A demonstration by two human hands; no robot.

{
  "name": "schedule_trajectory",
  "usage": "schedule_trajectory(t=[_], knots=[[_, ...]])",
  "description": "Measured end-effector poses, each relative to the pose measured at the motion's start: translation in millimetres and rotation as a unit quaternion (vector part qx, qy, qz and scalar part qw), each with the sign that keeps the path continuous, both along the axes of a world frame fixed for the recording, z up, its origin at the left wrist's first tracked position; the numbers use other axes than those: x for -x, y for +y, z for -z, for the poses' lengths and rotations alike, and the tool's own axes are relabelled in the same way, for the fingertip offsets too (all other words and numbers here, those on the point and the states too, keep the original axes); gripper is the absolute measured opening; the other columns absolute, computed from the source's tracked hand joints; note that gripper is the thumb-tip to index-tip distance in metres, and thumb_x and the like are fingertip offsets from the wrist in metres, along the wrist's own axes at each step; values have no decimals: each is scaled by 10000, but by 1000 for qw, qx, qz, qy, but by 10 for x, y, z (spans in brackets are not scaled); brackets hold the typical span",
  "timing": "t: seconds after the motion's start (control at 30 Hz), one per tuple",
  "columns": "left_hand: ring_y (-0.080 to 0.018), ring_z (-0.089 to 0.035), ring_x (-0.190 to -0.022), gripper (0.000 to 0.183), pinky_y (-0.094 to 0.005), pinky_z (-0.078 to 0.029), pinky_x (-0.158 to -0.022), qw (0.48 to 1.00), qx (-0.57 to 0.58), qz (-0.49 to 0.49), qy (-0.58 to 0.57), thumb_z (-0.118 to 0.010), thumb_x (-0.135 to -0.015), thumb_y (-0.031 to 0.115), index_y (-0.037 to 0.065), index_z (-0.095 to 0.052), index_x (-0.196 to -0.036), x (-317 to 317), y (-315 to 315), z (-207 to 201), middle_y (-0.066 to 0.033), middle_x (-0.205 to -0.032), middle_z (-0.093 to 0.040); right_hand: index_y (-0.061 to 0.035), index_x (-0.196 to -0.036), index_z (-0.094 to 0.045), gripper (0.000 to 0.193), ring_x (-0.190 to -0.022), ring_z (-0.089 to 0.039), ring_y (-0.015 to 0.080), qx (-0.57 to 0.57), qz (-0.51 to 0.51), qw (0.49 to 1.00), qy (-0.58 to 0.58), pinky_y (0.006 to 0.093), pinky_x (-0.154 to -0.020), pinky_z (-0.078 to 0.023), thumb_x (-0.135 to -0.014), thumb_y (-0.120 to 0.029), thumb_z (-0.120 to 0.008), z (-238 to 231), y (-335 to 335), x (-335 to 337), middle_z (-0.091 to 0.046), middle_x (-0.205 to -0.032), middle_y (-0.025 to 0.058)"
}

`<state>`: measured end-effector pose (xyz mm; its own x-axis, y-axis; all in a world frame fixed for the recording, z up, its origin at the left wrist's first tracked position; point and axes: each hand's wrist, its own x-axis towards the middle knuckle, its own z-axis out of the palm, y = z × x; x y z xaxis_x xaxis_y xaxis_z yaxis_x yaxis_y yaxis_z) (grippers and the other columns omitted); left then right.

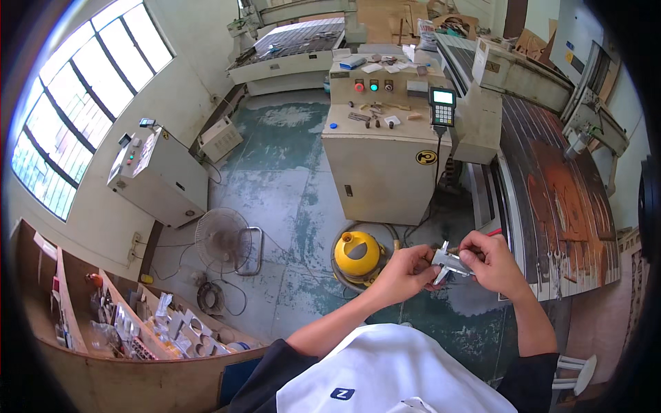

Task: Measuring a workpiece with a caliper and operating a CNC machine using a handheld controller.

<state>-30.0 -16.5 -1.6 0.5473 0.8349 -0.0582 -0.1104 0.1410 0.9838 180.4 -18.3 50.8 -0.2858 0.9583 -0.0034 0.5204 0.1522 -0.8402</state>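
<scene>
Both hands are working on one silver caliper [451,262], holding it out in front of the white apron [385,368], above the worn green-grey floor [289,206]. It's hanging between the yellow canister [358,256] on the left and the slatted machine bed [530,258] on the right.

Caliper look: bare metal, pale silver, catching light along the body. Short prongs are sticking up from the head on one side; longer tapered jaws are pointing down and left on the other. Body is running toward the lower right, tilted, not level. Scale is too small to read. Can't tell the jaw gap or whether anything is sitting in it; fingers are covering part of that end.

Left hand [412,270] is pinching the jaw end between thumb and fingers. Right hand [492,261] is gripping the body from the other side, thumb pressing on it, fingers curling over. Hands are sitting close together, caliper bridging them.

A thin red stick [494,233] is poking out past the right hand's knuckles; can't tell if it's being held. Wrenches [556,272] are lying on the bed.
</scene>
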Motion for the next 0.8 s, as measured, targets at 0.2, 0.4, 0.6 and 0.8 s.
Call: schedule_trajectory(t=[0.2, 0.4, 0.6, 0.8], knots=[[-141, -649, -775, 107, -265, -536, -670, 999, 22, 2, -45, -564, -908, 46, -46, -512, -922, 87, -16, 31, -107, -841, -654, 26, -850, -581, 86, -555, -534, 123, -26, -5, 1000, -7, 288, -525, -423, -830, -51, -613, -74, -7, 109, -581, -619, 114], [-187, -663, -798, 102, -289, -552, -705, 992, 63, -13, -106, -544, -920, 38, -48, -532, -972, 206, 53, -77, -121, -889, -652, 33, -850, -608, 113, -593, -620, 197, -55, -31, 997, -38, 318, -574, -471, -823, -75, -629, -221, 181, 251, -614, -650, 156], [-206, -668, -841, 99, -304, -561, -720, 990, 72, -44, -116, -531, -926, 30, -58, -516, -970, 166, 28, -145, -151, -916, -656, 15, -822, -605, 115, -537, -513, 81, -77, -37, 995, -56, 250, -490, -395, -852, -92, -636, -261, 187, 232, -595, -603, 55], [-207, -672, -811, 82, -309, -563, -723, 991, 64, -41, -114, -529, -919, 12, -57, -511, -959, 171, 10, -152, -160, -895, -660, 22, -813, -609, 140, -538, -526, 90, -84, -35, 993, -70, 256, -494, -409, -854, -108, -643, -284, 172, 239, -604, -612, 74]])
